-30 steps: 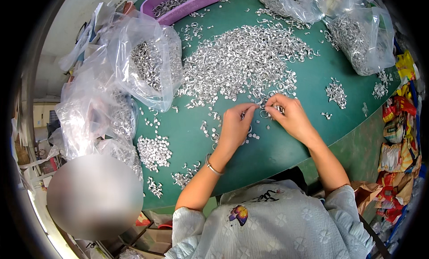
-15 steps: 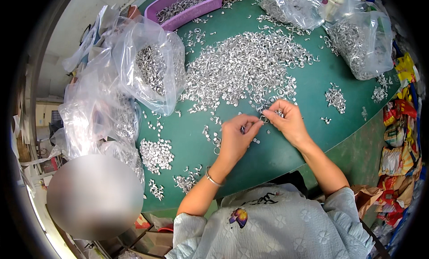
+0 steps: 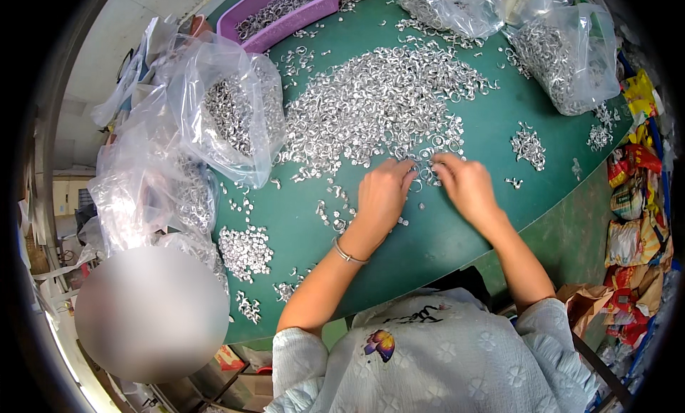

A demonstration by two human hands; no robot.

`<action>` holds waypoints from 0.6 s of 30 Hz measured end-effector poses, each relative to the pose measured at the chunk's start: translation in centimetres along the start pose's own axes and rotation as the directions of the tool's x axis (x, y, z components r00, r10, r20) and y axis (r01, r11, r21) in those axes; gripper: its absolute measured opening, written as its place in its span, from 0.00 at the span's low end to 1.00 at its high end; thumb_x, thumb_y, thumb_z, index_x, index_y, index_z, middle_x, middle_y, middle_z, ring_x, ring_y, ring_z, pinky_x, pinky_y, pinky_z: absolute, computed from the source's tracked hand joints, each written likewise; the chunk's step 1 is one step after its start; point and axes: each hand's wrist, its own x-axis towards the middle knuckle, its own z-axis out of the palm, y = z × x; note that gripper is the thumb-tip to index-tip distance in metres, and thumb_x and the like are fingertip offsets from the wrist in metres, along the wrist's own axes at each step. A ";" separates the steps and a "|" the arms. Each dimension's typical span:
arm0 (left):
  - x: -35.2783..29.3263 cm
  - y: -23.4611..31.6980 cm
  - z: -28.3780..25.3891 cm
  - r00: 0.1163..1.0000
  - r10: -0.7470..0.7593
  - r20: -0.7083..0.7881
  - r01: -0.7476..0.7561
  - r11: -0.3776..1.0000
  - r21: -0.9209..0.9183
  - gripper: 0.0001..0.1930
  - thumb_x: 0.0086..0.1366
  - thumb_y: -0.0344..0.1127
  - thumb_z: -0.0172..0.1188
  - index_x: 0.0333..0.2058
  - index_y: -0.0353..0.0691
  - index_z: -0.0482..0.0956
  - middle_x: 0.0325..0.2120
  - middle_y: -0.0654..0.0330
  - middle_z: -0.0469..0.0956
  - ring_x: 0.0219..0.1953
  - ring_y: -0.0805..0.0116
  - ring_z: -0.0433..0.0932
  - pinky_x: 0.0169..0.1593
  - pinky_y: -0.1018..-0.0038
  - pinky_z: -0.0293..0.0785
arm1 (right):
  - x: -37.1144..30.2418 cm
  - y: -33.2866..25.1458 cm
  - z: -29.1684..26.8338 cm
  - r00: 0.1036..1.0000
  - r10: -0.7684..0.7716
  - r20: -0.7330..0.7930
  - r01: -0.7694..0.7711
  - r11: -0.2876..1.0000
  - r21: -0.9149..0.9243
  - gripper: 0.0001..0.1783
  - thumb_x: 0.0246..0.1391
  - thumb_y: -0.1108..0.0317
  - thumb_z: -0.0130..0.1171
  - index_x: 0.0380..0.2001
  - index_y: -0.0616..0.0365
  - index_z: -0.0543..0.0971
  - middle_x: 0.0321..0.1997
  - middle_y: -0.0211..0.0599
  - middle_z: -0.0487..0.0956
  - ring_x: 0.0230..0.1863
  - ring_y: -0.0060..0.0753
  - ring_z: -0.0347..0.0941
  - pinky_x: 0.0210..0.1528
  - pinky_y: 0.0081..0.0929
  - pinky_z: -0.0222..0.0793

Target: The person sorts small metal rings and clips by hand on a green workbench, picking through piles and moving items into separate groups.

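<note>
A wide heap of small silvery metal rings (image 3: 378, 103) covers the middle of the green table (image 3: 307, 220). At its near edge my left hand (image 3: 385, 192) points its fingertips down, thumb and forefinger pressed together; what lies between them is hidden. My right hand (image 3: 467, 188) faces it from the other side, thumb and fingers curled in a pinch beside the rings, and I cannot make out what is in it. A few loose rings (image 3: 426, 173) lie between the two hands. Small silvery pieces are scattered to the left of my left hand.
Clear plastic bags of metal pieces stand at left (image 3: 235, 120) and far right (image 3: 564, 60). A purple bin (image 3: 278, 22) with more sits at the back. Small piles lie at left (image 3: 245, 252) and right (image 3: 528, 148). Colourful packages (image 3: 628, 242) are stacked beyond the right edge.
My hands, together just before with a ring between their fingertips, have moved apart and forward to the heap's near edge. The whole view has shifted slightly.
</note>
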 end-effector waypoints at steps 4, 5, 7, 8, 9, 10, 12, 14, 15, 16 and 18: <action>-2.1 -0.7 -1.0 0.996 -0.012 0.087 0.009 0.999 0.035 0.07 0.53 0.29 0.61 0.33 0.37 0.80 0.22 0.54 0.75 0.22 0.55 0.73 0.27 0.66 0.69 | -2.5 -2.5 0.9 0.982 -0.123 0.141 0.143 0.980 -0.136 0.07 0.52 0.65 0.55 0.33 0.55 0.78 0.21 0.40 0.77 0.21 0.43 0.74 0.25 0.37 0.69; -2.8 -1.1 -1.5 0.997 -0.032 0.065 0.029 0.998 0.047 0.07 0.53 0.28 0.61 0.33 0.37 0.80 0.21 0.54 0.74 0.22 0.56 0.73 0.27 0.67 0.68 | -2.8 -2.5 1.0 0.966 -0.191 0.175 0.210 0.973 -0.095 0.07 0.52 0.65 0.55 0.32 0.54 0.78 0.21 0.40 0.77 0.21 0.42 0.74 0.24 0.37 0.69; -3.9 -1.8 -2.6 0.997 -0.074 0.018 0.072 0.995 0.074 0.08 0.53 0.27 0.61 0.33 0.37 0.80 0.20 0.54 0.73 0.20 0.57 0.72 0.26 0.67 0.68 | -2.9 -1.9 0.7 0.947 -0.253 0.199 0.245 0.968 0.062 0.07 0.51 0.65 0.56 0.31 0.55 0.78 0.22 0.40 0.77 0.21 0.42 0.74 0.24 0.35 0.69; -4.1 -1.9 -3.2 0.994 -0.106 0.035 0.104 0.992 0.076 0.08 0.52 0.27 0.61 0.33 0.36 0.80 0.20 0.54 0.73 0.20 0.58 0.72 0.26 0.68 0.67 | -2.9 -1.5 0.5 0.936 -0.285 0.207 0.259 0.955 0.141 0.07 0.51 0.66 0.57 0.31 0.56 0.78 0.23 0.41 0.78 0.21 0.42 0.74 0.23 0.35 0.69; -4.2 -1.8 -3.9 0.989 -0.138 0.053 0.134 0.988 0.078 0.08 0.52 0.26 0.61 0.33 0.36 0.80 0.20 0.54 0.73 0.20 0.59 0.72 0.26 0.68 0.67 | -2.7 -1.2 0.2 0.959 -0.213 0.187 0.172 0.961 0.215 0.07 0.50 0.66 0.57 0.30 0.56 0.78 0.22 0.41 0.77 0.21 0.43 0.74 0.23 0.35 0.68; -4.3 -1.6 -4.4 0.983 -0.172 0.065 0.166 0.983 0.082 0.08 0.52 0.26 0.61 0.33 0.36 0.80 0.20 0.54 0.72 0.19 0.60 0.71 0.25 0.69 0.67 | -2.3 -1.1 -0.3 0.974 -0.144 0.174 0.089 0.953 0.289 0.06 0.50 0.66 0.58 0.30 0.57 0.78 0.22 0.42 0.77 0.20 0.44 0.74 0.23 0.35 0.68; -3.9 -1.6 -3.8 0.993 -0.117 -0.010 0.117 0.993 0.031 0.09 0.51 0.25 0.62 0.33 0.36 0.80 0.19 0.54 0.72 0.18 0.62 0.70 0.25 0.70 0.66 | -1.2 -1.4 -0.9 0.987 -0.024 0.156 -0.023 0.957 0.289 0.06 0.49 0.67 0.59 0.29 0.57 0.78 0.21 0.42 0.77 0.20 0.45 0.73 0.23 0.34 0.67; -2.6 -0.8 -2.6 0.997 -0.069 -0.029 0.068 0.997 -0.031 0.09 0.51 0.26 0.62 0.33 0.36 0.80 0.19 0.53 0.72 0.19 0.61 0.70 0.25 0.70 0.66 | -0.1 -2.3 -1.3 0.991 0.064 0.120 -0.080 0.988 0.135 0.06 0.49 0.67 0.59 0.28 0.57 0.78 0.19 0.43 0.76 0.19 0.46 0.72 0.22 0.34 0.66; -2.1 -0.8 -1.9 0.997 -0.066 -0.047 0.065 0.997 -0.040 0.09 0.50 0.26 0.63 0.32 0.36 0.80 0.20 0.53 0.73 0.19 0.61 0.70 0.25 0.70 0.66 | 0.2 -2.0 -0.9 0.995 0.052 0.090 -0.065 0.988 0.140 0.05 0.49 0.67 0.59 0.28 0.56 0.79 0.16 0.43 0.74 0.18 0.46 0.72 0.22 0.34 0.66; -1.8 -1.0 -1.6 0.997 -0.066 -0.031 0.065 0.998 -0.028 0.09 0.50 0.27 0.64 0.32 0.35 0.80 0.20 0.53 0.73 0.19 0.61 0.71 0.25 0.70 0.66 | 0.4 -1.9 -1.0 0.993 0.076 0.088 -0.088 0.986 0.145 0.05 0.49 0.67 0.59 0.28 0.56 0.79 0.16 0.43 0.74 0.18 0.46 0.72 0.22 0.34 0.66; -1.6 -1.2 -1.4 0.998 -0.067 -0.002 0.067 0.998 -0.003 0.08 0.50 0.27 0.64 0.31 0.35 0.80 0.21 0.53 0.74 0.19 0.61 0.72 0.25 0.71 0.67 | 0.6 -1.6 -1.5 0.989 0.120 0.088 -0.133 0.979 0.154 0.05 0.49 0.67 0.59 0.28 0.55 0.79 0.16 0.44 0.74 0.18 0.46 0.72 0.22 0.35 0.66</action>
